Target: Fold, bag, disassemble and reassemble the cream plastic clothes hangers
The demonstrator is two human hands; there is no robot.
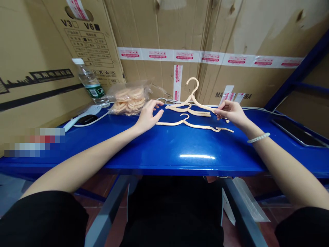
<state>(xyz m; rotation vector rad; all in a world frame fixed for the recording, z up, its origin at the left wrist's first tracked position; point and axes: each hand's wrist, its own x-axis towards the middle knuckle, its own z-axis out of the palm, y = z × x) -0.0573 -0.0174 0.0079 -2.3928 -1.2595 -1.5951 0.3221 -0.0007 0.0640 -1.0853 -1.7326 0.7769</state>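
Several cream-coloured plastic hangers are on the blue table. One clothes hanger stands tilted up with its hook against the cardboard, and my right hand pinches its right end. Below it lies a second hanger, partly overlapped by the first. Nearest me, a third hanger lies flat, with a small curled piece at its right end. My left hand is open beside that hanger's left end, thumb and fingers apart; whether it touches the end cannot be made out.
A clear plastic bag of cream-coloured pieces lies left of my left hand. Behind it stands a water bottle. A phone lies at the right. Cardboard boxes wall off the back, and a white cable runs along them.
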